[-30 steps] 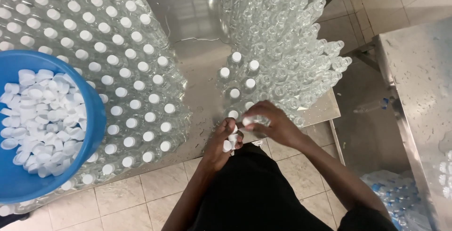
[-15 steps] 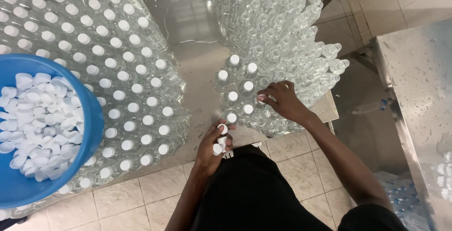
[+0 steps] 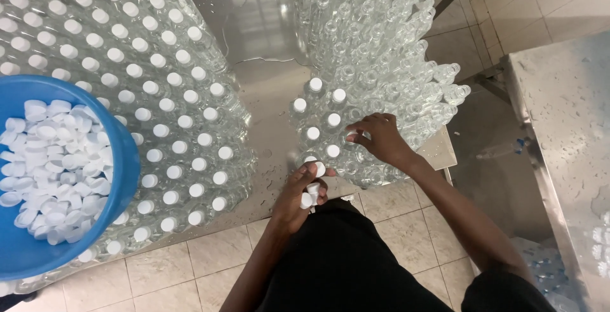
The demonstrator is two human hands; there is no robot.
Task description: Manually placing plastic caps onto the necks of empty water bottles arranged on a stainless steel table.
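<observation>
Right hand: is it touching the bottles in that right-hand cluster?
Touching. The head view shows the right hand resting its fingertips on a bottle top in the right cluster of bottles.

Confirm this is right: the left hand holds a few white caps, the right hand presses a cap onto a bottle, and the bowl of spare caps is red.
One thing is wrong: the bowl of spare caps is blue, not red, as the head view shows. The left hand does hold white caps, and the right hand is on a bottle top.

Single head-worn view, steep downward look, close above steel table point(image 3: 267, 26), bottles and tiled floor point(image 3: 210, 255)
</observation>
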